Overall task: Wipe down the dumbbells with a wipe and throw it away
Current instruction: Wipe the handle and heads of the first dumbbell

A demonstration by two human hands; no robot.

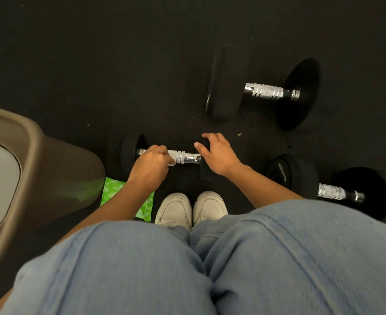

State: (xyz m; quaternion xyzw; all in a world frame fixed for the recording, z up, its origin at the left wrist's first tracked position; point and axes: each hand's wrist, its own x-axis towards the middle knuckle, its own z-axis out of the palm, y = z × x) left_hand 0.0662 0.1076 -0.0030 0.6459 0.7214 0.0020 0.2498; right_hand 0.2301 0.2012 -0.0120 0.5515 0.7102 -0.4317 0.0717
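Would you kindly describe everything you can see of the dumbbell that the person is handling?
The dumbbell lies on its side on the black floor, just ahead of the white shoes. It has two black, rubbery-looking heads joined by a shiny, ridged metal handle. The left hand grips the handle with a white wipe; the right hand holds its right head.

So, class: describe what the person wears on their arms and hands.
Nothing worn shows. The left hand and right hand are ungloved, with no rings, watch or bracelet visible. The left forearm and right forearm carry no sleeve as far as they show.
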